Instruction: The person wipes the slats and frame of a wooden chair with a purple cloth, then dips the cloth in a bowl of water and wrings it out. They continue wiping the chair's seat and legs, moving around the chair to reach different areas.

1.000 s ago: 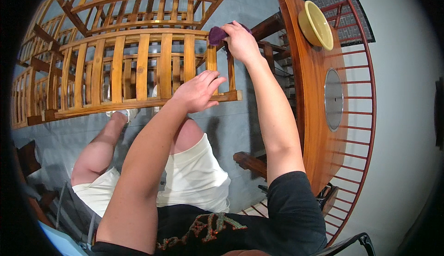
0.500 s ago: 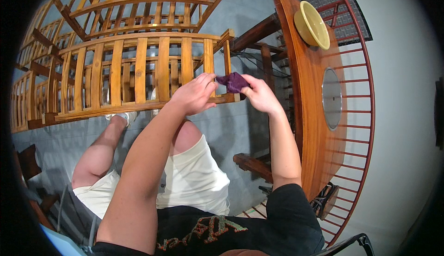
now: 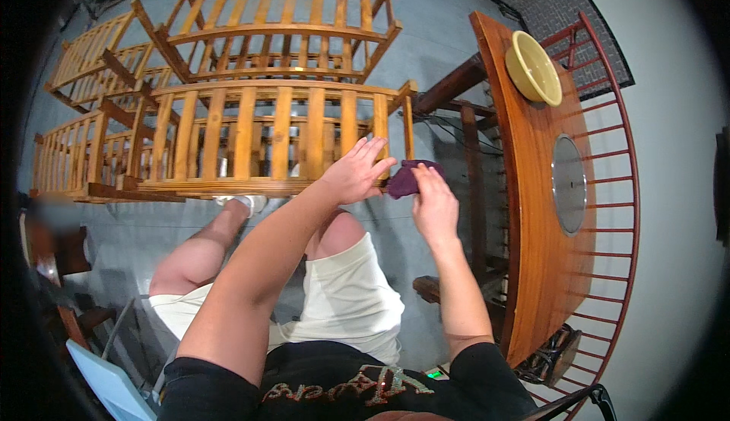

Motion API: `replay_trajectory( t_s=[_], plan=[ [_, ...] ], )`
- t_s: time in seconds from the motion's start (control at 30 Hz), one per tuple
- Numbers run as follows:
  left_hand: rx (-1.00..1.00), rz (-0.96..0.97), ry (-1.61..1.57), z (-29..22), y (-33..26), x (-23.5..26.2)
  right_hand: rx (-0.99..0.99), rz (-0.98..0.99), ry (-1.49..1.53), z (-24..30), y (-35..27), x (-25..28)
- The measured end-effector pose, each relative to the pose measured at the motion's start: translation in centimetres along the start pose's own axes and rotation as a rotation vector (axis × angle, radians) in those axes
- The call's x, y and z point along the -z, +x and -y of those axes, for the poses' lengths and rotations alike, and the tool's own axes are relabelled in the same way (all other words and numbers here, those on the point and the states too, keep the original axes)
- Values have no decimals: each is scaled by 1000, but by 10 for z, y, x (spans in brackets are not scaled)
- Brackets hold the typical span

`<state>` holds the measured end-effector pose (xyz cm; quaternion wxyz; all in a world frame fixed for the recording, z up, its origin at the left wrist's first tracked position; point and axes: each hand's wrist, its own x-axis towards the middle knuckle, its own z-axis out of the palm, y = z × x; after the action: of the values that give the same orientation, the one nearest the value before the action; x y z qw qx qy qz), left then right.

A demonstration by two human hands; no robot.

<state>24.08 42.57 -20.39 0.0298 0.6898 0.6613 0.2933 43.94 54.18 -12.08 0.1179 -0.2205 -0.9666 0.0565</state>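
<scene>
A dark purple cloth [image 3: 404, 182] is bunched up beside the right end of a slatted wooden bench [image 3: 244, 132]. My right hand [image 3: 436, 206] has its fingers closed over the cloth's right side. Just left of the cloth, my left hand [image 3: 354, 173] is spread over the bench's near rail, thumb and fingers apart, with nothing in it. Its fingertips come close to the cloth and the end slats; whether they touch is hard to tell.
A wooden table [image 3: 532, 269] stands on my right, bearing a yellow basin [image 3: 534, 69] and a round metal plate [image 3: 569, 185]. Behind it runs a red-brown railing [image 3: 628, 193]. More slatted benches [image 3: 281, 33] stand farther off. A light blue chair [image 3: 112, 379] is at lower left.
My left fingers have gone from a pinch near the cloth's edge to spread apart. The cloth stays with my right hand. The whole view has shifted, bringing the benches lower and rightward.
</scene>
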Motion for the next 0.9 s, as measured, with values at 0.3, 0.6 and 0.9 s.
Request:
replay_trajectory(
  t_s=[0.3, 0.6, 0.9],
  plan=[
    [267, 396, 296, 54, -143, 155, 95, -253, 236, 12, 118, 1],
    [280, 414, 340, 96, -213, 189, -31, 38, -29, 14, 204, -127],
    [262, 364, 334, 99, -221, 190, -120, -96, 131, 35, 212, -158]
  ],
)
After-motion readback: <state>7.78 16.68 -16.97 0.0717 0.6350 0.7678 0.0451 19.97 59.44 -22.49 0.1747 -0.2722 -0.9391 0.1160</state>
